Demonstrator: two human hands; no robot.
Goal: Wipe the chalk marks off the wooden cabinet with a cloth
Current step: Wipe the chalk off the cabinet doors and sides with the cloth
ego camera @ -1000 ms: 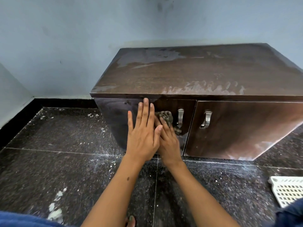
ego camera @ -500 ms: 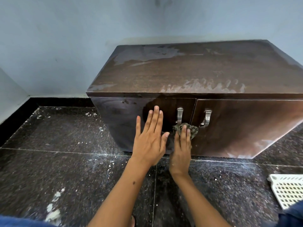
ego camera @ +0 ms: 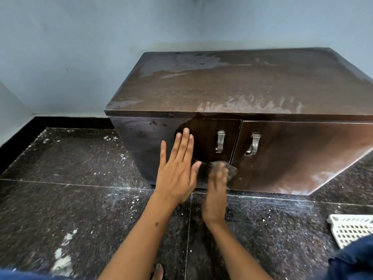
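A: What's the room like?

B: A dark speckled stone floor [ego camera: 80, 199] with white dust and flecks scattered on it, and a pale blue wall [ego camera: 80, 47] meeting a black skirting. A white plastic lattice tray [ego camera: 351, 229] lies on the floor at the right edge.

A: And the wooden cabinet [ego camera: 242, 87]?

B: Low, dark brown, standing on the floor against the wall. It has 2 doors with 2 metal handles [ego camera: 220, 141] near the middle. Pale chalky smears cover the back left of its top and run in streaks along the front edge; another whitish patch shows at the lower right of the right door.

A: Where's the cloth [ego camera: 228, 170]?

B: Low on the left door, just beside the seam between the 2 doors, below the left handle. The right hand [ego camera: 215, 190] presses it to the wood; that hand is blurred, fingers over a dark, bunched wad.

A: The other grip?

B: The left hand [ego camera: 177, 168] lies flat and spread on the left door, holding nothing, its thumb near the cloth.
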